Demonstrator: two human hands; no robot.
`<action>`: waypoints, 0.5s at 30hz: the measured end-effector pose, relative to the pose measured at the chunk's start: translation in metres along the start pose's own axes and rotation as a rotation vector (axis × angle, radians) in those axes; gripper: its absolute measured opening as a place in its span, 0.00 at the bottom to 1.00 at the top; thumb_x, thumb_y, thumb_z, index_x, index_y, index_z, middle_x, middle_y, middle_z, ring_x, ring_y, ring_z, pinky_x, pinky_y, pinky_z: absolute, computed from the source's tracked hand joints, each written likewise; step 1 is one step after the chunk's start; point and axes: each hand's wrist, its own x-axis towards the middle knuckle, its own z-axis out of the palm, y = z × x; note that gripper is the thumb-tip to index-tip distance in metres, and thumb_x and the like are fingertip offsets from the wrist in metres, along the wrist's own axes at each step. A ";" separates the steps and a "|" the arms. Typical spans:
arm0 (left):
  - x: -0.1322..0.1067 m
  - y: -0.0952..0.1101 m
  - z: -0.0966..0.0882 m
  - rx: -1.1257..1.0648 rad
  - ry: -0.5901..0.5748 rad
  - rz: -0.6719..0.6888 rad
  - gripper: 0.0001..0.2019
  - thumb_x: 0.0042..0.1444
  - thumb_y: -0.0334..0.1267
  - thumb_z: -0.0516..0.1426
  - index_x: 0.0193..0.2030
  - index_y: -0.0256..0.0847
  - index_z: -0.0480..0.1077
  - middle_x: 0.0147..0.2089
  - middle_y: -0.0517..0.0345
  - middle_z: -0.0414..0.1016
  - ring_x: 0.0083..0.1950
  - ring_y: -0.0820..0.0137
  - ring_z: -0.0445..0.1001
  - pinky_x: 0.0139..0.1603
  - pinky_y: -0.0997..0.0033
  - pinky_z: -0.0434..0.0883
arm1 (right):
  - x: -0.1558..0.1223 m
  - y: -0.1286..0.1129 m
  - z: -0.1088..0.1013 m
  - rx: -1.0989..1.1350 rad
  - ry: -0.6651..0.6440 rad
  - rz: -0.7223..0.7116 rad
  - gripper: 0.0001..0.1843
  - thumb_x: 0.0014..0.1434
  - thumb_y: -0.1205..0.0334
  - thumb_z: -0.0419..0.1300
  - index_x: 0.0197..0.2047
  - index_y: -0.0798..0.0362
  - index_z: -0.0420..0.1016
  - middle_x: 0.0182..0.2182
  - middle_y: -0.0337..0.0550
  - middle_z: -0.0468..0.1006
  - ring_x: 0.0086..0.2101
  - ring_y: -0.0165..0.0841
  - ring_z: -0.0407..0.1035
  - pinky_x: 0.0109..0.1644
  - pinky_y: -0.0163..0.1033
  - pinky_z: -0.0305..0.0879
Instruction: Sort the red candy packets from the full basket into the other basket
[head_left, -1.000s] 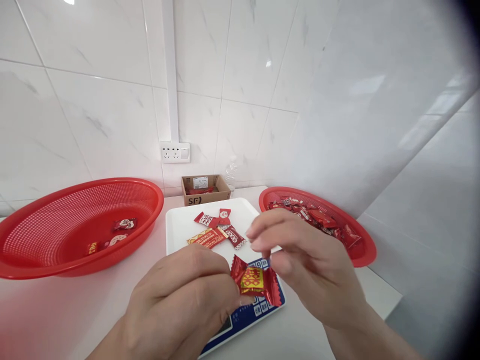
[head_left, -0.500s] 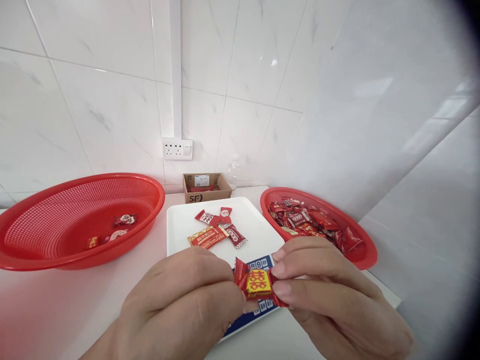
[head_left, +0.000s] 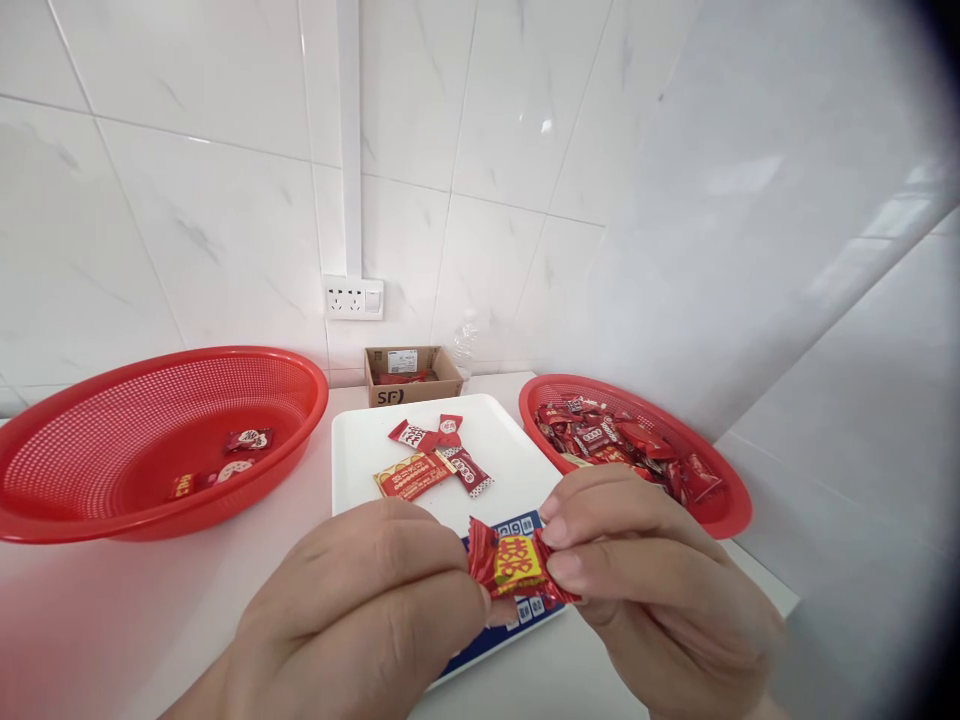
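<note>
Between my two hands is a wrapped candy, red with a yellow middle and red characters. My left hand pinches its left twisted end, and my right hand grips the right end with thumb and fingertips. The candy is above the blue keypad of a white scale. On the scale's white pan lie several wrapped sweets: an orange-red packet, a dark red one, and smaller red ones behind. My hands cover part of the keypad.
A red perforated basket at the left holds a few sweets. Another red basket at the right is heaped with wrapped sweets. Behind the scale, near the tiled wall, stands a cardboard box with red packets inside. A wall socket is above it.
My right hand has shifted slightly left and turned a little. The candy has tilted slightly and stays held between both hands. The sweets on the pan look unchanged.
</note>
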 end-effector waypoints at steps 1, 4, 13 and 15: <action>0.000 0.000 0.000 -0.005 0.008 0.005 0.05 0.60 0.30 0.55 0.34 0.40 0.71 0.29 0.60 0.75 0.27 0.75 0.72 0.28 0.76 0.72 | 0.000 0.000 0.000 0.004 0.001 0.001 0.11 0.57 0.74 0.56 0.40 0.51 0.74 0.33 0.44 0.75 0.34 0.33 0.71 0.38 0.42 0.73; 0.001 -0.002 0.001 -0.008 0.013 0.018 0.05 0.59 0.28 0.56 0.34 0.40 0.70 0.29 0.60 0.74 0.27 0.75 0.72 0.29 0.75 0.73 | 0.002 -0.001 0.001 0.008 0.003 -0.002 0.11 0.57 0.74 0.55 0.40 0.51 0.74 0.33 0.43 0.74 0.34 0.32 0.70 0.39 0.41 0.73; 0.001 -0.001 -0.005 -0.054 -0.053 -0.022 0.07 0.61 0.28 0.53 0.39 0.40 0.71 0.33 0.59 0.73 0.32 0.75 0.73 0.31 0.79 0.73 | 0.007 -0.002 0.001 0.013 -0.042 -0.012 0.09 0.55 0.71 0.60 0.41 0.55 0.72 0.34 0.45 0.74 0.36 0.33 0.71 0.41 0.42 0.72; 0.002 -0.001 -0.007 -0.057 -0.105 -0.033 0.07 0.61 0.28 0.53 0.39 0.40 0.71 0.34 0.59 0.74 0.33 0.75 0.73 0.34 0.79 0.73 | 0.009 -0.003 0.002 0.008 -0.036 -0.037 0.07 0.56 0.69 0.61 0.40 0.55 0.72 0.34 0.44 0.74 0.35 0.32 0.71 0.41 0.41 0.73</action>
